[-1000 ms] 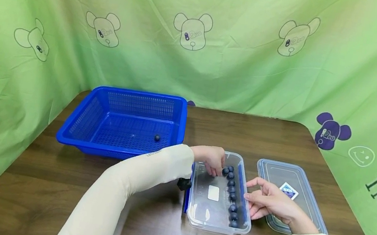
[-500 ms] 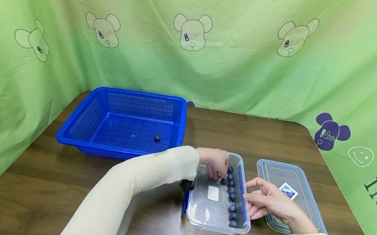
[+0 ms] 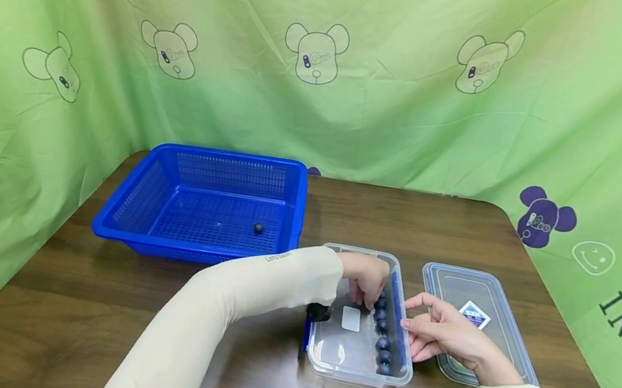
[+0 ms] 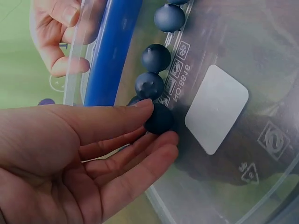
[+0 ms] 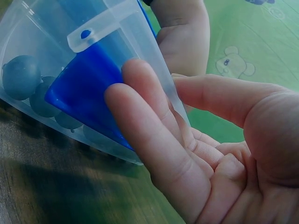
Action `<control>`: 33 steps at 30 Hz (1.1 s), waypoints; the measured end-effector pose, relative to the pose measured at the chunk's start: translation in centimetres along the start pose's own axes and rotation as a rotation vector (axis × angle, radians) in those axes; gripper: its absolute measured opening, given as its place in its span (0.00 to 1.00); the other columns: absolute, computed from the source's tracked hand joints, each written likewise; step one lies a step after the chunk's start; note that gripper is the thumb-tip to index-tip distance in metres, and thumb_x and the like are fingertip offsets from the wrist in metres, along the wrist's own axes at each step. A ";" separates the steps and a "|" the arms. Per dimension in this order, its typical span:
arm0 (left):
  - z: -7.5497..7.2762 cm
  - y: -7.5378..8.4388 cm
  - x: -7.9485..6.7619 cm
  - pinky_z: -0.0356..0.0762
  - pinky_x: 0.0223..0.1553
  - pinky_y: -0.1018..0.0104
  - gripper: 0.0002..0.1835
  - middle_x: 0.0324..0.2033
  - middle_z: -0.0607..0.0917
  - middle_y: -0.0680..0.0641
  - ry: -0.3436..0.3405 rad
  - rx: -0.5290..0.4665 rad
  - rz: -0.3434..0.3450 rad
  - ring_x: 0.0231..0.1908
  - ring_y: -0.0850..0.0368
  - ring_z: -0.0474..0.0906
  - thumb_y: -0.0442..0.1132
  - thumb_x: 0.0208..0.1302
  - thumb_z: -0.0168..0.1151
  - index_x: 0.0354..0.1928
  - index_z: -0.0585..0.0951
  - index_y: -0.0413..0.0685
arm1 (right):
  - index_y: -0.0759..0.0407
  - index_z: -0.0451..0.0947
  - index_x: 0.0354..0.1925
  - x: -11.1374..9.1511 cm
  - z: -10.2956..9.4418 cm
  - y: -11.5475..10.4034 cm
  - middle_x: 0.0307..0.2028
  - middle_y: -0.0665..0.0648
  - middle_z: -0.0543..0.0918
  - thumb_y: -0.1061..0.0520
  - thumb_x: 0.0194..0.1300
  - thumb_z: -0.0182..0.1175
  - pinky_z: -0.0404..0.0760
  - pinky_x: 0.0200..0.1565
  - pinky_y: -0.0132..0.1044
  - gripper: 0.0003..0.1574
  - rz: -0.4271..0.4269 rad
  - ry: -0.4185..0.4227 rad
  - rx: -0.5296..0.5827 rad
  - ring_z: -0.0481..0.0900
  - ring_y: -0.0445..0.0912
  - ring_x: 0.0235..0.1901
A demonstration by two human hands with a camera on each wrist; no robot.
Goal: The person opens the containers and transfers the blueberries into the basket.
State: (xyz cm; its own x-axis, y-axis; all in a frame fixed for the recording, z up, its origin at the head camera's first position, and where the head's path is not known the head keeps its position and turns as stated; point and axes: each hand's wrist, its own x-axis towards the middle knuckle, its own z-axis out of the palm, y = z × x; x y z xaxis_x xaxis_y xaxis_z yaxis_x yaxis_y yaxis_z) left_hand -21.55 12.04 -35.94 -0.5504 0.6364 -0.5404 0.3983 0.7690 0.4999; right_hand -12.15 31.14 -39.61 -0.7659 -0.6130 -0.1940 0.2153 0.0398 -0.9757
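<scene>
Green cloth (image 3: 384,117) printed with cartoon bear heads hangs behind your brown wood-grain table (image 3: 380,218). From the head view, a clear container (image 3: 344,370) sits at 5 o'clock, with a row of dark blue berries (image 3: 383,344) along its 3 o'clock wall. Your left hand (image 3: 366,277) reaches into it at 12 o'clock, the arm in a cream sleeve (image 3: 232,304). Your right hand (image 3: 442,330) is at the container's 3 o'clock edge. At 4 o'clock a clear lid (image 3: 500,326) with a small sticker (image 3: 475,315) lies flat, partly behind your right hand. Toward 9 o'clock you have a blue basket (image 3: 157,240), a lone berry (image 3: 259,228) on the 3 o'clock side of its floor.

Your left wrist view shows that hand pinching one held berry (image 4: 161,122) between thumb and fingers, near the centre, just beside the row that climbs toward 12 o'clock. A white label (image 4: 217,109) lies at 3 o'clock.

Through your right wrist view, that hand comes in from 4 o'clock and grips the container's edge, two fingers over a blue flap (image 5: 86,88) and the thumb at the clear rim.
</scene>
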 end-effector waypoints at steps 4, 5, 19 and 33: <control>0.1 -0.2 0.1 0.87 0.34 0.65 0.07 0.18 0.81 0.49 0.002 -0.026 0.010 0.32 0.49 0.87 0.24 0.59 0.69 0.25 0.82 0.35 | 0.67 0.58 0.55 0.1 0.0 0.0 0.28 0.58 0.86 0.67 0.74 0.52 0.87 0.30 0.41 0.16 0.004 0.001 -0.002 0.86 0.43 0.25; 0.1 -0.3 0.2 0.87 0.34 0.65 0.06 0.18 0.81 0.48 -0.003 -0.037 0.022 0.31 0.49 0.87 0.23 0.59 0.69 0.26 0.83 0.34 | 0.67 0.58 0.55 0.1 0.0 0.0 0.28 0.58 0.86 0.67 0.74 0.52 0.87 0.30 0.41 0.16 0.004 0.001 -0.003 0.86 0.43 0.25; -1.9 -1.2 0.6 0.86 0.34 0.69 0.03 0.29 0.85 0.39 -0.103 -0.263 0.120 0.23 0.57 0.80 0.21 0.61 0.64 0.36 0.84 0.26 | 0.67 0.58 0.54 0.1 -0.2 0.1 0.28 0.58 0.86 0.67 0.74 0.52 0.87 0.31 0.40 0.16 0.008 -0.008 -0.004 0.86 0.43 0.26; -5.6 -3.1 -2.0 0.84 0.49 0.56 0.08 0.31 0.85 0.38 -0.031 -0.504 0.240 0.28 0.55 0.82 0.21 0.65 0.61 0.45 0.80 0.21 | 0.67 0.58 0.54 0.1 -0.2 0.3 0.28 0.57 0.86 0.67 0.74 0.52 0.87 0.31 0.40 0.16 0.007 -0.005 0.007 0.86 0.43 0.26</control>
State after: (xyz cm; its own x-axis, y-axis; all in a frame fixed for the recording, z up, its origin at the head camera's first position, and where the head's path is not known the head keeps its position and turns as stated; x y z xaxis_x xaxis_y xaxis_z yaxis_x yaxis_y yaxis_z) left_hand -25.76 8.07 -32.65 -0.4629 0.7974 -0.3871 0.1060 0.4833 0.8690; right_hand -12.28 31.24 -39.89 -0.7613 -0.6169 -0.1999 0.2243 0.0387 -0.9738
